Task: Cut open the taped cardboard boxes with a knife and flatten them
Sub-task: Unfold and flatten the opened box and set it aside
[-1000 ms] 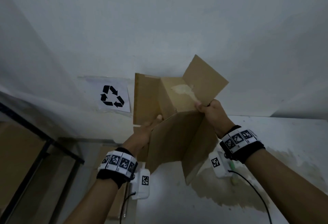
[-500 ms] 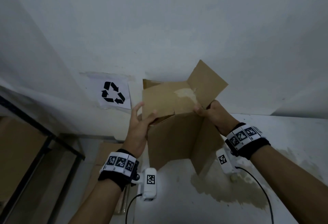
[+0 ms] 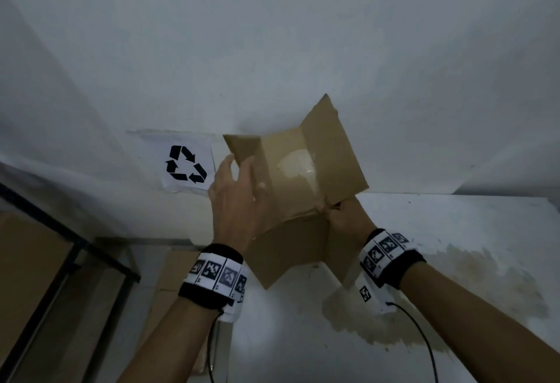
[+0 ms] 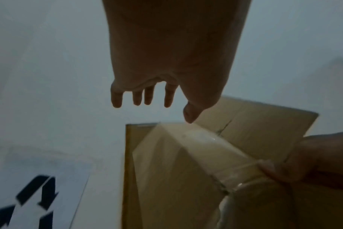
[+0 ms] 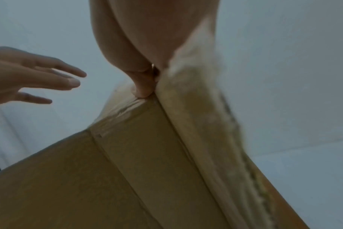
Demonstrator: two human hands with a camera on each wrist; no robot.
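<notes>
A brown cardboard box (image 3: 291, 240) with its flaps open and clear tape (image 3: 298, 164) stuck inside hangs in the air before the white wall. My right hand (image 3: 336, 212) pinches its right corner where tape bunches up; in the right wrist view the thumb (image 5: 144, 86) presses into that corner of the box (image 5: 127, 170). My left hand (image 3: 239, 182) is spread, fingers straight, over the box's left flap. In the left wrist view that left hand (image 4: 153, 100) holds nothing, its thumb tip just above the box edge (image 4: 245, 131). No knife is in view.
A paper recycling sign (image 3: 186, 167) is taped to the wall at left. A black metal frame (image 3: 69, 249) holding cardboard stands at lower left, with flat cardboard (image 3: 169, 291) beside it. Below the hands lies a white table (image 3: 469, 231) with a brown stain.
My left hand let go of the box's left side, moved up and spread over the flap. The box tipped and its left flap folded across; my right hand kept its pinch.
</notes>
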